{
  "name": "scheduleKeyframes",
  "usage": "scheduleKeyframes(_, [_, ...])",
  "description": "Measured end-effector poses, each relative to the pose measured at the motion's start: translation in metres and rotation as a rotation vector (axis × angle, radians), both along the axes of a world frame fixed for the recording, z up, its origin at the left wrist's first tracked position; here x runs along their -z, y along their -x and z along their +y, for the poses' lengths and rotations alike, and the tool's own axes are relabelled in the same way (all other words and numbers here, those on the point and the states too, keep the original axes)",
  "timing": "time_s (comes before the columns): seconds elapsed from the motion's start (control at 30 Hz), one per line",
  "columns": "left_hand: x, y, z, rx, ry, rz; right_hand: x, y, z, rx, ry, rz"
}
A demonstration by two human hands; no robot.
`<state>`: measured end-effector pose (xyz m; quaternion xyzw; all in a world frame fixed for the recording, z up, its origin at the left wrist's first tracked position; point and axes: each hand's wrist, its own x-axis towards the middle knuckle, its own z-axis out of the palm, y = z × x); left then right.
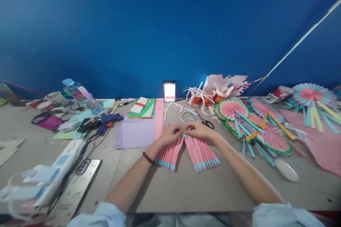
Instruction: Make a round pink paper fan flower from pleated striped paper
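Note:
A pink pleated paper (201, 152) with blue and lilac bands at its lower edge is in both hands, over the middle of the table. Its two halves slant apart below my fingers, and the tops meet between them. My left hand (170, 134) pinches the top of the left half, and a beaded bracelet sits on that wrist. Beside it, my right hand (197, 129) is closed on the top of the right half. Exactly what the fingertips press at the join is too small to tell. Black-handled scissors (207, 124) lie just beyond my right hand.
Finished paper fans (231, 110) with ribbon strips lie at right, near a white computer mouse (286, 170). Left are lilac paper (135, 134), a blue glue gun (108, 122), a bottle (82, 94), a power strip (60, 170) and a phone (77, 188). A lit screen (169, 91) stands behind.

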<state>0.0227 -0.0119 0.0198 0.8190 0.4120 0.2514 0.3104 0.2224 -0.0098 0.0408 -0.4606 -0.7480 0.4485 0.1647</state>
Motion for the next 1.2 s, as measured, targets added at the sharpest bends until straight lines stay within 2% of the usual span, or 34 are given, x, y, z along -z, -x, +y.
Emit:
scheduleKeyframes(0.33, [-0.002, -0.001, -0.001, -0.007, 0.029, -0.013, -0.001, -0.001, 0.000, -0.011, -0.010, -0.028])
scheduleKeyframes(0.63, [0.004, 0.007, 0.007, -0.098, 0.239, -0.293, -0.016, -0.017, 0.001, -0.060, -0.043, -0.170])
scheduleKeyframes(0.83, [0.001, 0.008, 0.008, -0.083, 0.338, -0.481, -0.023, -0.012, -0.005, -0.018, -0.236, -0.332])
scheduleKeyframes(0.93, [-0.003, 0.006, 0.005, -0.079, 0.352, -0.507, -0.029, 0.000, -0.010, -0.004, -0.449, -0.222])
scheduleKeyframes(1.0, [-0.005, 0.004, 0.004, -0.062, 0.377, -0.545, -0.032, 0.009, -0.012, -0.034, -0.531, -0.103])
scheduleKeyframes(1.1, [-0.003, 0.002, 0.004, -0.032, 0.420, -0.636, -0.031, 0.020, -0.014, -0.148, -0.515, -0.025])
scheduleKeyframes(1.2, [0.002, 0.001, 0.006, -0.037, 0.447, -0.710, -0.024, 0.026, -0.013, -0.162, -0.485, 0.004])
